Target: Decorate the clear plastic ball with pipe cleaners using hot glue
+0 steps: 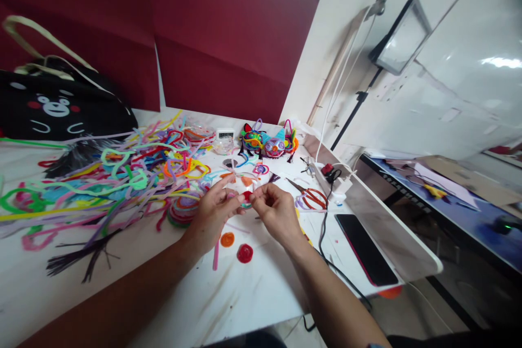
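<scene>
Over the white table (pixel 183 304), my left hand (pixel 216 209) and my right hand (pixel 278 213) meet at the fingertips. Between them they pinch a small red coil (pixel 247 196) with a bluish-green edge, seemingly of pipe cleaner; the fingers partly cover it. Just below the hands lie an orange coil (pixel 227 239) and another red coil (pixel 244 253), both flat. A pink strip (pixel 216 255) rests beside the orange one. Close to my left hand is a stack of coloured coils (pixel 181 212). White and orange pieces behind my fingers are too blurred to name.
Loose pipe cleaners (pixel 134 179) pile up on the left, before a black bag (pixel 57 103). Colourful cat-faced ornaments (pixel 274 145) stand at the back. To the right are orange-handled scissors (pixel 314 197), a power strip (pixel 336 185), a black cable (pixel 324 228) and a phone (pixel 365 250).
</scene>
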Available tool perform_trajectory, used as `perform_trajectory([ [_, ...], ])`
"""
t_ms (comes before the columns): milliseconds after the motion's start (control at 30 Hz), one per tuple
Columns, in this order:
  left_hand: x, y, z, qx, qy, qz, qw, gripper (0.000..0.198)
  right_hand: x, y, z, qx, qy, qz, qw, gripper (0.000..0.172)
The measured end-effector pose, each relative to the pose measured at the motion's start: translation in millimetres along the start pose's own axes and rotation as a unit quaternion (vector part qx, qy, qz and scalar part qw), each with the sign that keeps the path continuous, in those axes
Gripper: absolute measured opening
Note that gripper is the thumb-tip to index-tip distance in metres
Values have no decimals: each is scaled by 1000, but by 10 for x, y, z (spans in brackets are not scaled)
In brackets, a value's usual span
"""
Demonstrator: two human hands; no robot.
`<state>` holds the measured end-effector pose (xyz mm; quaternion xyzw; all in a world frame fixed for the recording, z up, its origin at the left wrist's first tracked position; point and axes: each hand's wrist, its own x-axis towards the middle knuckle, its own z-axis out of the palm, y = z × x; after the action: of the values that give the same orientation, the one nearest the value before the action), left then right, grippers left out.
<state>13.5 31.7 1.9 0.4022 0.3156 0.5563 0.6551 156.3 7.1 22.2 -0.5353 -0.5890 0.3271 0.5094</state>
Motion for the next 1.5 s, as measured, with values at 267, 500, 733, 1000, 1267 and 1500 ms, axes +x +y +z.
perform_trajectory([
  [267,10,2,3,-8,9,-10,1000,72,47,28,-34,-26,3,-44,999,15],
  [500,20,-21,-29,-29,10,-25,999,66,49,-22,-57,-144,31,-188,971,10],
  [733,34,-21,-29,-35,14,-32,999,66,58,4,-71,-239,17,-265,934,19],
  [1000,30,-22,-29,-43,25,-36,998,63,79,23,-71,-324,-4,-285,902,23],
  [1267,45,-39,-65,-30,14,-25,999,54,118,29,-47,-372,1,-329,868,21],
  [1500,67,-46,-73,-23,29,-33,999,45,154,97,-26,-395,5,-354,847,21],
])
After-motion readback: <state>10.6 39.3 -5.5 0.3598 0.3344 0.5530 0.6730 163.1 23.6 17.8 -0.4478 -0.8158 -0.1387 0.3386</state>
